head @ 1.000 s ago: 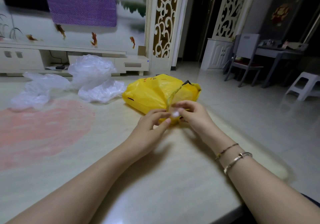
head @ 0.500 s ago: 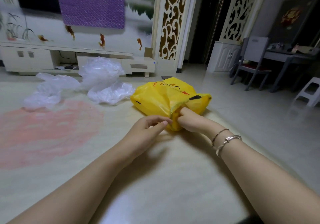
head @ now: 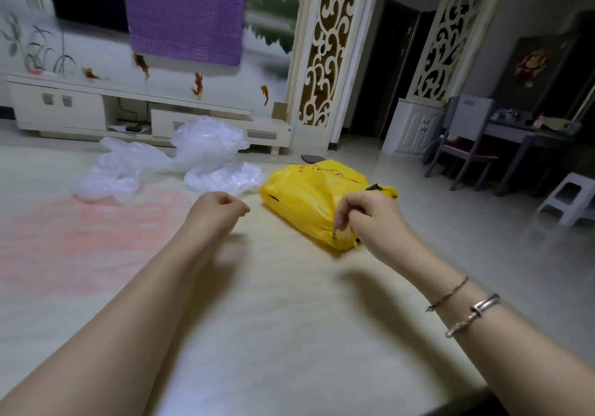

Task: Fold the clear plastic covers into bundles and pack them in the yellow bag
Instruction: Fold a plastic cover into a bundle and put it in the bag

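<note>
The yellow bag point(head: 302, 203) lies bulging on the table, its mouth towards me. My right hand point(head: 370, 219) hovers over that near end with fingers curled downward, and the index and thumb tips pinch the bag's rim. My left hand point(head: 219, 209) hangs above the table to the left of the bag, fingers loosely curled and holding nothing. Crumpled clear plastic covers point(head: 206, 154) sit in a heap at the far side, with another loose heap point(head: 112, 174) further left.
The pale table point(head: 273, 335) has a pink patch point(head: 80, 238) on its left half and drops off at the right and near edges. Beyond it are a white TV cabinet point(head: 64, 109), a grey chair point(head: 463, 145) and a white stool point(head: 570, 196).
My right hand has come out of the yellow bag and now sits at its rim. My left hand let go of the bag and moved left. The small folded bundle is no longer visible.
</note>
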Motion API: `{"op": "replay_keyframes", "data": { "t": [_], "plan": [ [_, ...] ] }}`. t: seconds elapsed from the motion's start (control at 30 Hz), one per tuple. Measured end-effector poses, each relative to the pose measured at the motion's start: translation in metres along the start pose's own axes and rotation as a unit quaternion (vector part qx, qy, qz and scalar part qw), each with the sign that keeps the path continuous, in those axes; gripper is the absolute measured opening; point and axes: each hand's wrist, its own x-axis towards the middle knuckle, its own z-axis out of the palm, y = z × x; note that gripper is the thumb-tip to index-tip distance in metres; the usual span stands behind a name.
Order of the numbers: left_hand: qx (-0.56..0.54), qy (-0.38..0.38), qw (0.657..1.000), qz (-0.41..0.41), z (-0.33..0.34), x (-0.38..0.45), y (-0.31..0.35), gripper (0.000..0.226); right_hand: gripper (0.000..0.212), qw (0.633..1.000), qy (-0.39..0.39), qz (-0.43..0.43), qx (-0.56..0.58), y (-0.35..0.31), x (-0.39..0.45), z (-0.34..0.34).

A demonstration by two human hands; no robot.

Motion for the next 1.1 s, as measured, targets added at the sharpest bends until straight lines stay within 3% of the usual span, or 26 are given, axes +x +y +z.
{"op": "replay_keyframes", "data": {
  "t": [0.2,0.33,0.5,0.57,0.73,0.87,1.0,1.1],
  "plan": [
    [0.109,0.065,0.991,-0.046,-0.033,0.022,-0.02,0.015,0.038,0.997,-0.076,-0.026,0.016,-0.04,0.054,0.074],
    [0.108,0.079,0.989,-0.069,-0.05,0.028,-0.027,0.016,0.036,0.989,-0.129,-0.058,-0.031,-0.044,0.097,0.129],
    [0.096,0.078,0.988,-0.087,-0.057,0.031,-0.026,0.027,0.038,0.962,-0.243,-0.034,-0.12,-0.043,0.133,0.171],
    [0.088,0.081,0.989,-0.088,-0.058,0.032,-0.026,0.029,0.033,0.961,-0.242,-0.03,-0.134,-0.043,0.136,0.18],
    [0.074,0.122,0.988,-0.053,-0.057,0.03,-0.024,0.021,0.034,0.984,-0.173,-0.042,0.016,-0.052,0.109,0.155],
    [-0.023,0.12,0.992,0.008,-0.046,0.016,-0.004,0.016,0.035,0.98,-0.11,-0.052,0.16,-0.056,0.063,0.108],
    [-0.098,0.044,0.993,0.041,-0.027,0.0,0.014,0.01,0.027,0.943,-0.102,-0.022,0.315,-0.047,0.021,0.053],
    [-0.139,-0.066,0.986,0.061,-0.005,-0.015,0.025,0.02,0.032,0.91,-0.079,0.006,0.406,-0.031,0.001,0.019]
  ]
}}
